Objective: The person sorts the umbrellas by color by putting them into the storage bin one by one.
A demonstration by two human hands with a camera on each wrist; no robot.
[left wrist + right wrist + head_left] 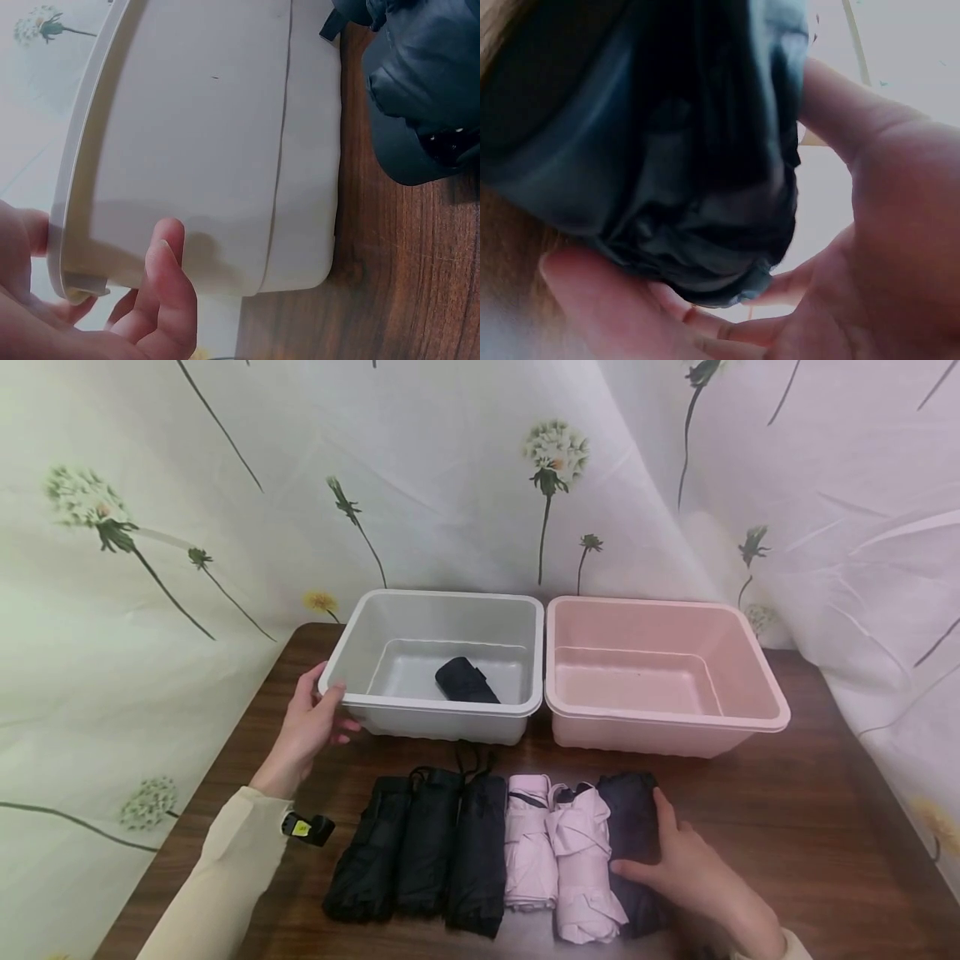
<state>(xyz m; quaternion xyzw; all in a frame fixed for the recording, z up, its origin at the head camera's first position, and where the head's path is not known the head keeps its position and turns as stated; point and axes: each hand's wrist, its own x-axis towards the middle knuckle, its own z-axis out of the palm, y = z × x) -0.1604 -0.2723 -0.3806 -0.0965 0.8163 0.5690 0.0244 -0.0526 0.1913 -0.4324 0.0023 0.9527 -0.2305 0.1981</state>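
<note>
My left hand (315, 714) holds the front left corner of the grey plastic bin (435, 722), its thumb by the rim and other fingers beneath. In the left wrist view, fingers curl under the bin's lip (84, 283). My right hand (686, 860) grips the dark folded umbrella (628, 814) at the right end of a row. The right wrist view shows thumb and fingers around this umbrella (697, 172). To its left lie two pale pink folded umbrellas (585, 868), then three black folded umbrellas (429, 852). One dark rolled item (462, 678) lies inside the grey bin.
A pink plastic bin (652, 735) stands right beside the grey one at the back of the brown wooden table (810, 827). Behind both hangs a white cloth (450, 485) printed with dandelions. A black strap (318, 831) sits at the left wrist.
</note>
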